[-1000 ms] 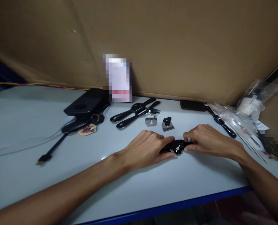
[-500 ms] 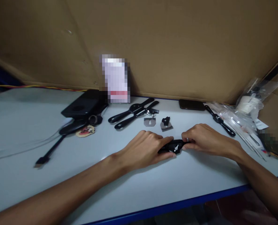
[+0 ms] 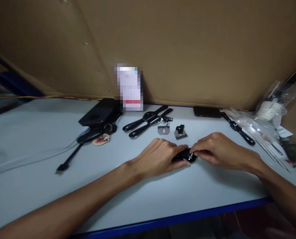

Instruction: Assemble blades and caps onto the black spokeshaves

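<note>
Tool [image 3: 181,155] of black colour is between the two hands, partly covered by them; left hand [image 3: 160,156] pinches it, thumb at the near side and index finger at the far side; right hand [image 3: 216,149] has thumb and index fingertips close together at a small silvery piece [image 3: 191,156] on the tool, but whether they grip it or only touch it, I cannot tell; for good work here, in my judgement, the left hand should hold the tool firm against twisting, and the right fingertips should take the silvery piece squarely, with light and even force; about writing, I can read nothing; beyond the left hand, the pale panel [image 3: 131,86] is blurred into blocks; well to the right of the right hand, the white container [image 3: 269,110] has some marks, too small to read; beyond the right hand, the phone-like slab [image 3: 207,112] shows no brand; just beyond the left hand, the metal plate [image 3: 160,131] bears no letters that I can make out.
</note>
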`<state>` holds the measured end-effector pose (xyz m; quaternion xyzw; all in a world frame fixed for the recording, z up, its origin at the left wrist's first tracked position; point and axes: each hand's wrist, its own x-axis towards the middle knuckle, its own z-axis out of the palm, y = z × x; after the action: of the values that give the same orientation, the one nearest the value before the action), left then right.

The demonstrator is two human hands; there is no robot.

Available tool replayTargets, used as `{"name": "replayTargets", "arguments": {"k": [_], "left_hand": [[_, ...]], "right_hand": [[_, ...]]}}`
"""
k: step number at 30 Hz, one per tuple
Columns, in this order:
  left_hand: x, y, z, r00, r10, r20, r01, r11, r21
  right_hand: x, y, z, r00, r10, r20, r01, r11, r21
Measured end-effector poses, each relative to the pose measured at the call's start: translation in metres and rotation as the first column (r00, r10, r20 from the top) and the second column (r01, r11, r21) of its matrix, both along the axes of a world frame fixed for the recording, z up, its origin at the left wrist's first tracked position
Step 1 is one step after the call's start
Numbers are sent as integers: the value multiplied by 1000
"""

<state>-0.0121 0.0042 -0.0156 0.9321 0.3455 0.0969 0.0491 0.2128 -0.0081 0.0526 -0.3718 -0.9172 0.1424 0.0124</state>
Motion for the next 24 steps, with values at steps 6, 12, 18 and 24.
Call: {"name": "replayTargets", "arguments": {"k": [6, 12, 18, 24], "left_hand": [[0, -1, 2, 1000, -12, 6, 12, 1000, 21], [0, -1, 2, 999, -23, 23, 23, 1000, -4], [0, 0, 2, 1000, -20, 23, 20, 1000, -23], [0, -1, 2, 1000, -12, 6, 12, 1000, -6]], "right_hand": [[-6, -6, -1, 999, -19, 39, 19, 1000, -8], [0, 2, -4, 992, 65, -110, -75, 993, -88], [1, 3, -4, 988, 101, -116, -111, 991, -80], [-3, 3, -12, 1000, 28, -12, -28, 1000, 13]]}}
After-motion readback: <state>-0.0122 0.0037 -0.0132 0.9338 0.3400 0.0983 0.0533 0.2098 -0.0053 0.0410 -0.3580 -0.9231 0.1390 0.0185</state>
